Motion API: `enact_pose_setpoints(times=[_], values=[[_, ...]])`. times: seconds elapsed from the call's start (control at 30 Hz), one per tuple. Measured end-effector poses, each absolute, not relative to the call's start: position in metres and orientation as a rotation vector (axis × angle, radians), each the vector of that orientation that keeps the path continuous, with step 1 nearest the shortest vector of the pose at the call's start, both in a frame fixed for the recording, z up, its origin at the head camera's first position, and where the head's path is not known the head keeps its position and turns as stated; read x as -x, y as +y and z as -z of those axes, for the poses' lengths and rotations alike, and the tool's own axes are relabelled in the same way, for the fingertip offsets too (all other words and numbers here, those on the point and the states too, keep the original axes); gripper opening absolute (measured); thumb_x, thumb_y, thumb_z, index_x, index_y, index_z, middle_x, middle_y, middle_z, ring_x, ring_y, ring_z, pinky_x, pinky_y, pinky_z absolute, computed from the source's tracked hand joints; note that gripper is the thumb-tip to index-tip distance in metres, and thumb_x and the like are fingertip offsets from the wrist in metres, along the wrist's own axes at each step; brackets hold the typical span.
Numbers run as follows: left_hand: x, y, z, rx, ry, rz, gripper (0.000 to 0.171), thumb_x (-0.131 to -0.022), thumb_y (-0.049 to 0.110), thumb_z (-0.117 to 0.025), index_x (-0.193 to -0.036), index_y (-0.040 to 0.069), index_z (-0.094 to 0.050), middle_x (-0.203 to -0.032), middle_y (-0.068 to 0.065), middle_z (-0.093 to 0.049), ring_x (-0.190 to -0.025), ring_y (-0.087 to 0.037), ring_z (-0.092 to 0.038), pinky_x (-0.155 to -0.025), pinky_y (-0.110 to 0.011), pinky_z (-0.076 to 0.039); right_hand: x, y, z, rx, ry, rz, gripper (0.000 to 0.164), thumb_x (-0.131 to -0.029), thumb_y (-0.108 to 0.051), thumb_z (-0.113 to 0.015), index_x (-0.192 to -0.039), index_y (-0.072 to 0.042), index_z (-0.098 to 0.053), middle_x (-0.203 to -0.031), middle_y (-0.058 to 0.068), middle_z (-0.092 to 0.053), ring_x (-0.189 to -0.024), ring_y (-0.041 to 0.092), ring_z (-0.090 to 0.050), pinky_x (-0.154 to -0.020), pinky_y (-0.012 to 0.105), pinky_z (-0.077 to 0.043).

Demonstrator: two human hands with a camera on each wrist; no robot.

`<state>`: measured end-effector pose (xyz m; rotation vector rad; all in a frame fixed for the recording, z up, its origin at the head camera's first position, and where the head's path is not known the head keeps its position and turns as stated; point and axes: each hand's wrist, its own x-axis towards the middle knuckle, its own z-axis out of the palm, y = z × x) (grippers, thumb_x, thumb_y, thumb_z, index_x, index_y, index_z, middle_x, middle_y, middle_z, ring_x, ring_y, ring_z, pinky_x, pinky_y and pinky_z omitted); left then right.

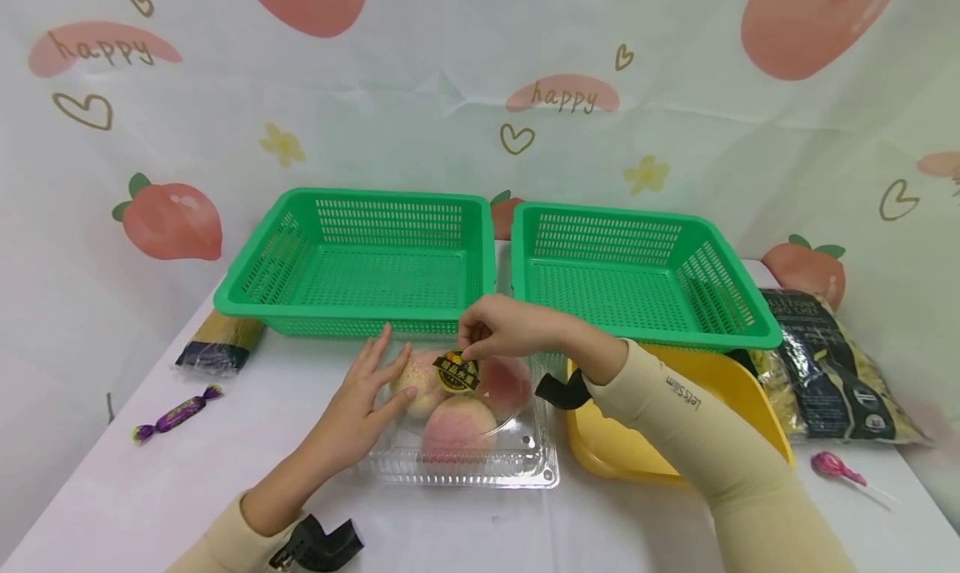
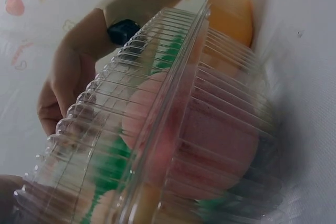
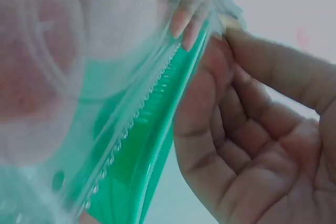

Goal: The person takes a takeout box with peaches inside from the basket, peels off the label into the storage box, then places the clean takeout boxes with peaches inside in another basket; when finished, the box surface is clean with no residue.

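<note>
In the head view, a clear plastic clamshell box (image 1: 536,465) with ribbed sides holds peaches (image 1: 459,431). On its lid is a round black and gold sticker (image 1: 456,376). My right hand (image 1: 517,327) pinches the sticker's upper edge between thumb and forefinger, the other fingers curled in. My left hand (image 1: 362,406) rests on the left part of the lid, fingers spread. The left wrist view shows the box from the side with a peach (image 2: 215,129) behind the ribs. In the right wrist view the thumb and forefinger of the right hand (image 3: 252,124) meet above the lid.
Two green baskets (image 1: 352,311) (image 1: 645,336) stand behind the box. A yellow basin (image 1: 622,460) is at its right, partly under the right forearm. Pasta packets lie at left (image 1: 221,340) and right (image 1: 840,373), with a purple-wrapped candy (image 1: 178,413) and a lollipop (image 1: 832,466).
</note>
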<state>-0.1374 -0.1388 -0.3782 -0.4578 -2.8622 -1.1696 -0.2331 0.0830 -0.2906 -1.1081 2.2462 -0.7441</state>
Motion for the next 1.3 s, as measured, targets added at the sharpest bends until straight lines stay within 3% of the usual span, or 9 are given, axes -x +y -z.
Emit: enact_pose_setpoints(times=[0.23, 0.57, 0.87, 1.3], values=[[0.138, -0.139, 0.380, 0.454, -2.857, 1.185, 0.058, -0.094, 0.030, -0.055, -0.141, 0.003, -0.037, -0.157, -0.014, -0.006, -0.142, -0.045, -0.004, -0.102, -0.072, -0.016, 0.236, 0.113, 0.287, 0.968, 2.280, 0.905, 0.008, -0.088, -0.007, -0.062, -0.083, -0.002, -0.061, -0.076, 0.009, -0.061, -0.071, 0.027, -0.056, -0.062, 0.025, -0.045], [0.136, -0.138, 0.383, 0.460, -2.850, 1.188, 0.058, -0.094, 0.033, -0.053, -0.142, 0.005, -0.037, -0.158, -0.012, -0.006, -0.142, -0.045, -0.004, -0.101, -0.073, -0.015, 0.234, 0.174, 0.297, 0.719, 2.339, 0.969, 0.010, -0.087, -0.012, -0.064, -0.085, -0.002, -0.065, -0.076, 0.003, -0.064, -0.075, 0.031, -0.059, -0.072, 0.039, -0.052], [0.134, -0.139, 0.381, 0.456, -2.849, 1.190, 0.057, -0.095, 0.033, -0.052, -0.142, 0.005, -0.037, -0.158, -0.011, -0.006, -0.142, -0.044, -0.004, -0.101, -0.073, -0.015, 0.223, 0.222, 0.304, 0.571, 2.424, 0.989, 0.015, -0.088, -0.015, -0.064, -0.089, 0.000, -0.065, -0.076, 0.005, -0.064, -0.071, 0.017, -0.058, -0.072, 0.032, -0.051], [0.135, -0.139, 0.382, 0.458, -2.837, 1.185, 0.057, -0.095, 0.033, -0.053, -0.142, 0.004, -0.037, -0.157, -0.012, -0.006, -0.142, -0.044, -0.004, -0.101, -0.073, -0.016, 0.210, 0.264, 0.316, 0.524, 2.374, 1.063, 0.023, -0.088, -0.019, -0.063, -0.092, 0.004, -0.065, -0.077, 0.006, -0.064, -0.067, 0.010, -0.055, -0.066, 0.027, -0.050]])
